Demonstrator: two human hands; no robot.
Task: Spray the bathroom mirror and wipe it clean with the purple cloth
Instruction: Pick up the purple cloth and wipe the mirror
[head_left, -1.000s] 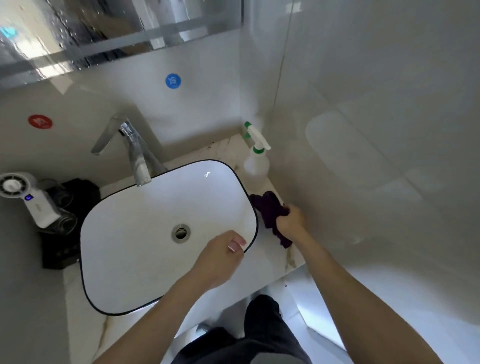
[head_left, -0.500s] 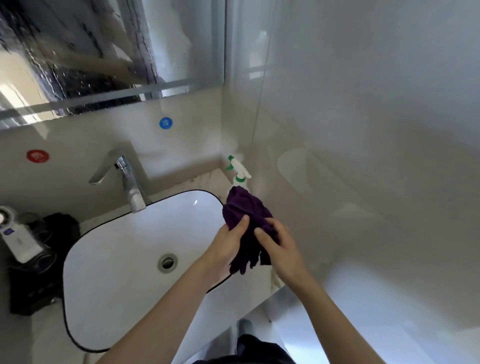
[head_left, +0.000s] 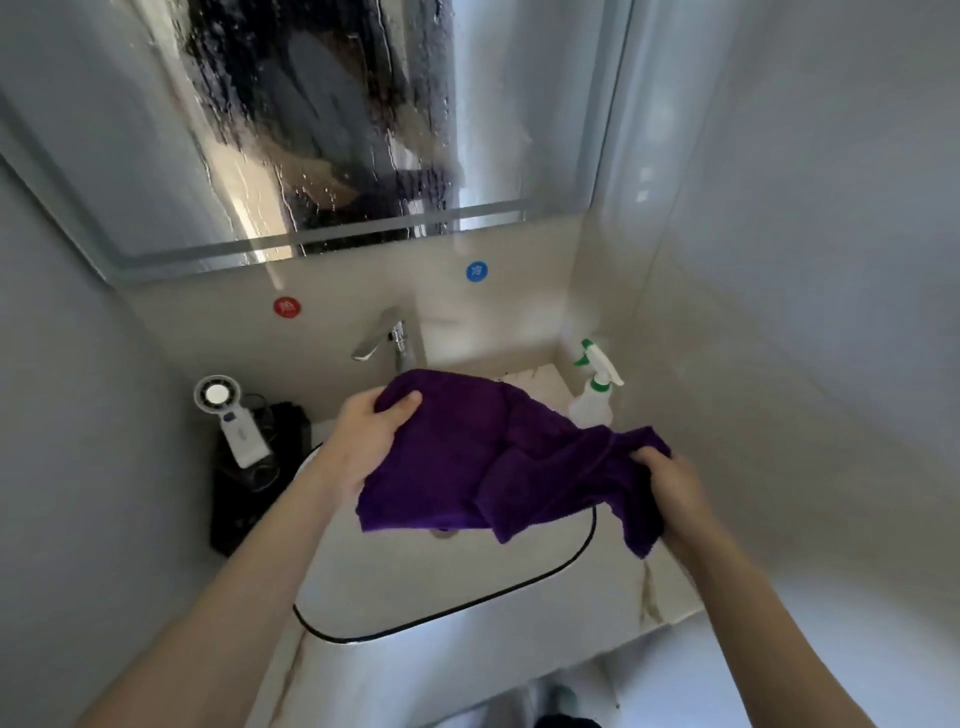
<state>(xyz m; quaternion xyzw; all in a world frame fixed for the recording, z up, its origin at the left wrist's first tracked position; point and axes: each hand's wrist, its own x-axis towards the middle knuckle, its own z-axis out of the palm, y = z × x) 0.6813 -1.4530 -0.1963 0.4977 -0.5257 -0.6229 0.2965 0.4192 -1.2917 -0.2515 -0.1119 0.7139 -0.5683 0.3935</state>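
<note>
The spraying looks done. The mirror (head_left: 322, 130) on the far wall is beaded with drops and streaked with runs down its middle, and the spray bottle (head_left: 592, 397) stands upright in the far right corner of the counter, with neither hand on it.

The step in hand appears to be readying the purple cloth (head_left: 498, 457). It hangs stretched between both hands above the sink (head_left: 519, 584), in front of the tap (head_left: 395, 340) and well below the glass. The left hand (head_left: 363, 441) grips the cloth's left upper edge, with the thumb lying on top and the fingers curled underneath. The right hand (head_left: 675, 488) has its fingers closed round a bunched corner at the right, and a loose end droops below it.

The next move probably calls for gathering the cloth into a flat pad in one hand. That hand would then lift to the wet middle of the mirror and press lightly. Wiping from the top down would catch the runs before they reach the lower frame. The hanging corners need tucking in, or they may drag across the tap.
</note>
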